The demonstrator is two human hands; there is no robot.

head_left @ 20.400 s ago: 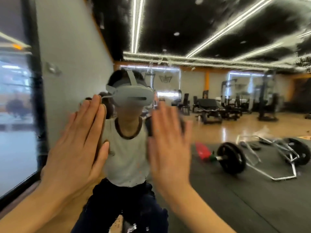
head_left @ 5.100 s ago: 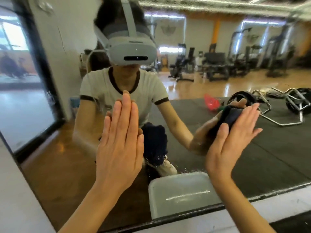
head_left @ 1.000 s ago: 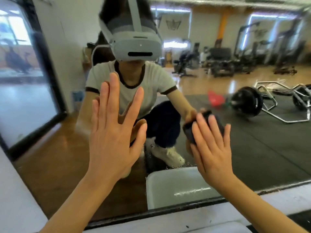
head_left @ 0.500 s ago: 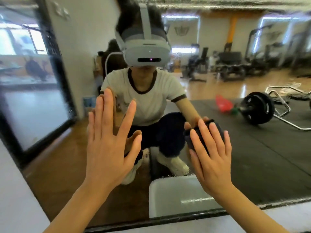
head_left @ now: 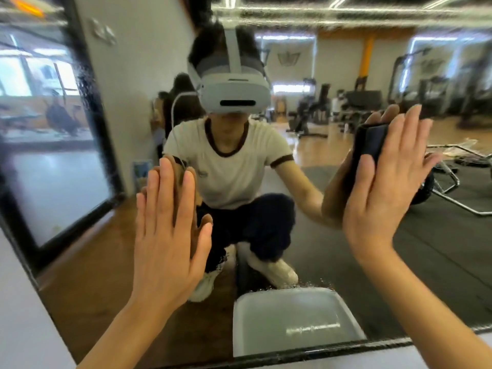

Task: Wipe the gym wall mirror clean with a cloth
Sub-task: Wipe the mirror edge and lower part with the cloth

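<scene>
Head view: right hand (head_left: 383, 187), fingers flat, presses dark cloth (head_left: 368, 145) on mirror (head_left: 439, 249); left hand (head_left: 167, 235) open, empty, braces glass; overlap strokes, maintaining even pressure.

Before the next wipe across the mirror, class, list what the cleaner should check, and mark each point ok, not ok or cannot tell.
1. Cloth flat on the mirror under the right hand: ok, straight fingers press it to the glass.
2. Left hand off the path: ok, it rests flat well to the left of the cloth.
3. Glass dry and free of droplets: not ok, specks show along the bottom edge above the tub.
4. Cloth damp enough: cannot tell.
5. Tub clear of the wipe path: ok, its reflection lies below both hands.
</scene>
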